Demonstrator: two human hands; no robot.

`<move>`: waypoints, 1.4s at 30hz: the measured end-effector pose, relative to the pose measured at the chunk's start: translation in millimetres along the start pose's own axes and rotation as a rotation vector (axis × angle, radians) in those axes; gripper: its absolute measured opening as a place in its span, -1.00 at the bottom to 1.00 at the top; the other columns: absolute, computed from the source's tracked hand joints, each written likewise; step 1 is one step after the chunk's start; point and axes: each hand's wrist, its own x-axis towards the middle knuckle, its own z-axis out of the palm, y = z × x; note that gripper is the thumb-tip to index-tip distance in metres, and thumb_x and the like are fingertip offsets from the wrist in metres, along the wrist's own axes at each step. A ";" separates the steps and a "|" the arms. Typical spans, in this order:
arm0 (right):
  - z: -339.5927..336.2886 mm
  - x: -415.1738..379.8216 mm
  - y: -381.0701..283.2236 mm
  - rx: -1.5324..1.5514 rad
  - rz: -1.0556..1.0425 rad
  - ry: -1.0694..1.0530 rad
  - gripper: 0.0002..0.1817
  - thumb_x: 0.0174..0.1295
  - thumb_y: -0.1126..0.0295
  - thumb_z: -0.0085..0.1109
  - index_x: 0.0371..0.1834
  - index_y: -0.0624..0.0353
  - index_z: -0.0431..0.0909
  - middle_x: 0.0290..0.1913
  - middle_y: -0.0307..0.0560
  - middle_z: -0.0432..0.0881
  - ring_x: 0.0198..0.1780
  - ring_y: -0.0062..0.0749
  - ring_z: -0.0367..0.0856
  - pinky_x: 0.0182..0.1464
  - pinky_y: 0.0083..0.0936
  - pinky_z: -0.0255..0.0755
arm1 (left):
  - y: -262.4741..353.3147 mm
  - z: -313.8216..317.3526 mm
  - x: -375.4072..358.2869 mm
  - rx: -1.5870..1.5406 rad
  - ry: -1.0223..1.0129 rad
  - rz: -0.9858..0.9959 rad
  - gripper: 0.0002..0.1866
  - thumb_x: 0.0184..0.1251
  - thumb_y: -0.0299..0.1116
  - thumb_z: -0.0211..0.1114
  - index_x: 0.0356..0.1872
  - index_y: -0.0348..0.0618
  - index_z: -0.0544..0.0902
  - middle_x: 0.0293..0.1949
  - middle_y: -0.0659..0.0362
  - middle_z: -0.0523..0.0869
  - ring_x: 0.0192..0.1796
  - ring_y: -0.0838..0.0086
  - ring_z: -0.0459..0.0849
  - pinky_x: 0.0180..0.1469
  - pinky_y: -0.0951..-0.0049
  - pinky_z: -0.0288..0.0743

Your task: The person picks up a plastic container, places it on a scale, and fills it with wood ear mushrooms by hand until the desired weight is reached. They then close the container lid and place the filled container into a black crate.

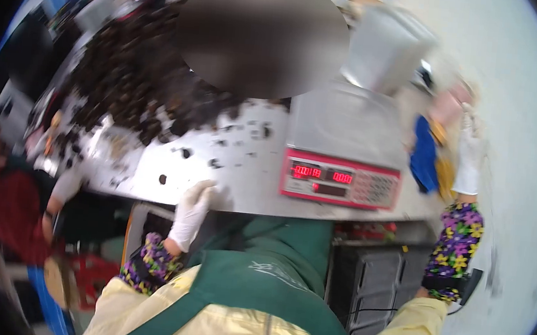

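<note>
My left hand (191, 215), in a white glove, lies at the front edge of the table (241, 187), fingers stretched out and holding nothing. Far to the right, my right hand (469, 158), also gloved in white, reaches forward along the wall. Its fingertips are smeared by motion beside a pink object (453, 104), and I cannot tell whether they grip it. A blue cloth-like item (425, 155) and a yellow one (444, 168) lie just left of that hand. Between my hands stands a scale (340, 182) with a red-framed panel and lit digits.
A heap of dark brown pieces (129, 70) covers the table's left and back, with loose bits nearer me. A translucent bin (383, 49) stands behind the scale. Another person's gloved hand (67, 185) is at the left edge. Dark crates (374, 281) sit below the table.
</note>
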 end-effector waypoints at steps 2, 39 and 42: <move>61.5 65.6 -3.1 0.019 -0.216 -0.052 -0.66 0.51 0.25 0.08 0.22 0.08 0.66 0.16 0.01 0.70 0.23 -0.09 0.61 0.28 -0.26 0.44 | -13.9 -8.5 -1.3 0.023 0.022 0.033 -0.75 0.52 -0.39 0.22 0.07 -0.26 0.71 -0.06 0.02 0.79 0.01 0.35 0.74 0.17 0.38 0.55; 79.4 -174.8 -212.9 -0.289 -0.187 -0.212 -0.61 0.23 0.48 0.31 0.16 0.01 0.64 0.12 -0.20 0.65 0.15 -0.22 0.59 0.45 -0.02 0.17 | 11.7 -11.7 115.2 0.789 -0.052 0.528 -0.42 0.06 -0.20 0.55 0.20 0.20 0.67 0.48 -0.02 0.37 0.49 -0.04 0.32 0.38 -0.05 0.34; 70.1 -179.1 -234.3 -0.208 -0.215 -0.169 -0.52 0.22 0.47 0.29 0.26 0.07 0.57 0.23 -0.09 0.56 0.23 -0.14 0.53 0.42 -0.02 0.20 | -6.0 -36.9 112.7 0.611 0.101 0.569 -0.44 0.04 -0.39 0.55 0.18 0.16 0.72 0.37 -0.13 0.49 0.31 -0.05 0.56 0.26 0.05 0.53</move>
